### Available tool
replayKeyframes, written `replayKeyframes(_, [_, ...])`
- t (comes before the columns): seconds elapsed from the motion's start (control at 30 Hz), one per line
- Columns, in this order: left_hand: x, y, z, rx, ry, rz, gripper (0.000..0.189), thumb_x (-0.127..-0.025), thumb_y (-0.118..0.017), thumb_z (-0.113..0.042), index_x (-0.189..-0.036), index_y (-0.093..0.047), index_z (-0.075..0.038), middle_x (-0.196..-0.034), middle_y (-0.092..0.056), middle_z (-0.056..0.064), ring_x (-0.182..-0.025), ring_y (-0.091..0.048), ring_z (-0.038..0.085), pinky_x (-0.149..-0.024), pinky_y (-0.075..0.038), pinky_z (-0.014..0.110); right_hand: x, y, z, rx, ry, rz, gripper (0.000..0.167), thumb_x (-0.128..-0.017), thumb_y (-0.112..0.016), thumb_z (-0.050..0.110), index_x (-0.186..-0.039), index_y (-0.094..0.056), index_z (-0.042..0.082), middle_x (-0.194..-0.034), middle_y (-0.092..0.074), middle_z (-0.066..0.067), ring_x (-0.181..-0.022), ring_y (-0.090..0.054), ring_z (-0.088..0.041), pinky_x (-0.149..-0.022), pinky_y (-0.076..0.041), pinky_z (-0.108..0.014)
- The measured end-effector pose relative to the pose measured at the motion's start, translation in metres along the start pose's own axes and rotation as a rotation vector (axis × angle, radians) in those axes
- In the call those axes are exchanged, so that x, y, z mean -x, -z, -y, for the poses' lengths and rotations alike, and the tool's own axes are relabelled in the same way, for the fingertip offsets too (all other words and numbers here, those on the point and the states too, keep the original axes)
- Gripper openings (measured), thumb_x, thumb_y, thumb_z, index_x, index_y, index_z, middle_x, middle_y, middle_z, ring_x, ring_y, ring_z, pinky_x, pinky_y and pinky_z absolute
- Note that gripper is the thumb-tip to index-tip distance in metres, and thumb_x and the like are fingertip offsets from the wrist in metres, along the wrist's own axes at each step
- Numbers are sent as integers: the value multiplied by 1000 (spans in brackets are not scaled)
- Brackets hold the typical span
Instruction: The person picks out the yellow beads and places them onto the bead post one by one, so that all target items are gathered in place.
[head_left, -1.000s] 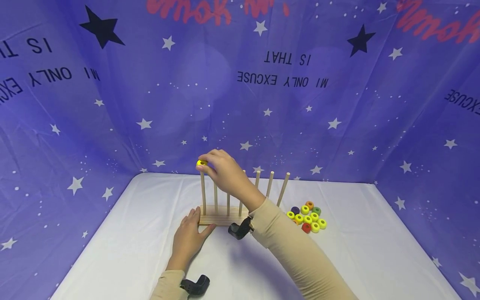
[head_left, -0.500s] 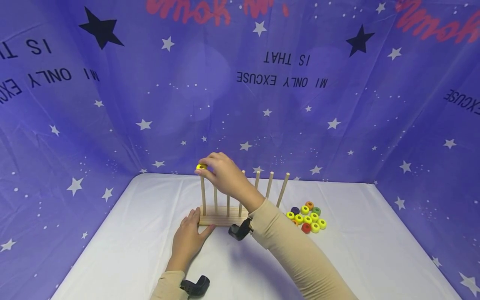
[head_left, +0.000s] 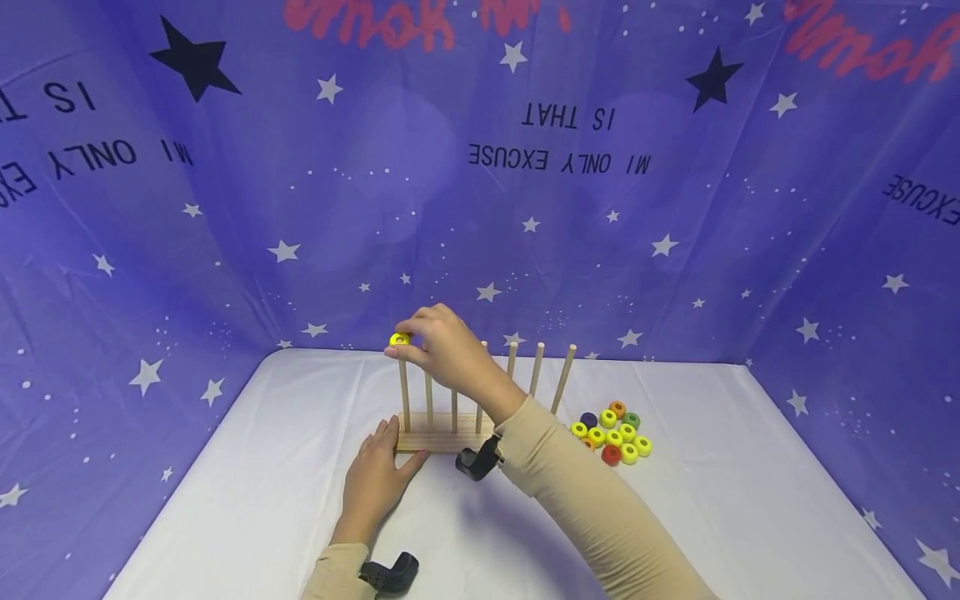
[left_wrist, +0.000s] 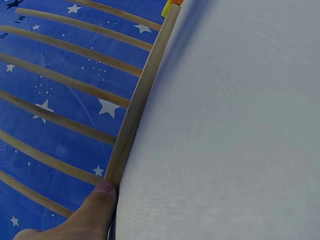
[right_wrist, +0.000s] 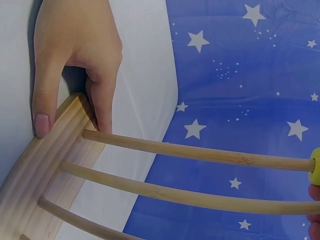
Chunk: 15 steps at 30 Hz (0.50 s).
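Note:
A wooden peg rack [head_left: 442, 434] with several upright dowels stands on the white table [head_left: 225, 500]. My right hand [head_left: 438, 346] pinches a yellow ring [head_left: 400, 339] at the top of the leftmost dowel [head_left: 404, 392]; in the right wrist view the yellow ring [right_wrist: 315, 166] is threaded on the dowel's tip [right_wrist: 200, 153]. My left hand [head_left: 375, 479] lies flat on the table, its fingers against the rack's left end. In the left wrist view a fingertip [left_wrist: 102, 192] touches the base [left_wrist: 140, 100]; in the right wrist view the left hand [right_wrist: 75, 55] straddles that base corner [right_wrist: 55, 145].
A heap of several rings [head_left: 613, 433], yellow, green, orange, red and dark blue, lies on the table right of the rack. Blue star-printed cloth [head_left: 480, 167] walls the table on three sides. Black wrist camera mounts [head_left: 476, 460] sit on both sleeves.
The right hand has lowered the yellow ring from just above the leftmost dowel onto its tip. The left hand has stayed at the base.

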<state>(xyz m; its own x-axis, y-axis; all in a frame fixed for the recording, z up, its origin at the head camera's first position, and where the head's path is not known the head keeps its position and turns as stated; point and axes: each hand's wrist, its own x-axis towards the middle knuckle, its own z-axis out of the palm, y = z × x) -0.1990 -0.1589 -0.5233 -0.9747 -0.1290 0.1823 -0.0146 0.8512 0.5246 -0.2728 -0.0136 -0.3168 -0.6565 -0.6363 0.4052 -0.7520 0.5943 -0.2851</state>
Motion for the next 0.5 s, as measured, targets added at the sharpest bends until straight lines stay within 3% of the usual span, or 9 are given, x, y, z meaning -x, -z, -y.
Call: replayKeyframes(0.5, [1, 2, -1, 1, -6, -2, 89, -87, -68, -57, -151, -38, -3, -152, -43, 25, -135, -43, 52, -107, -39, 66, 0, -2, 1, 24, -11, 3, 43, -92, -66, 47, -118, -73, 14, -106, -70, 5, -98, -55, -12, -86, -50, -25])
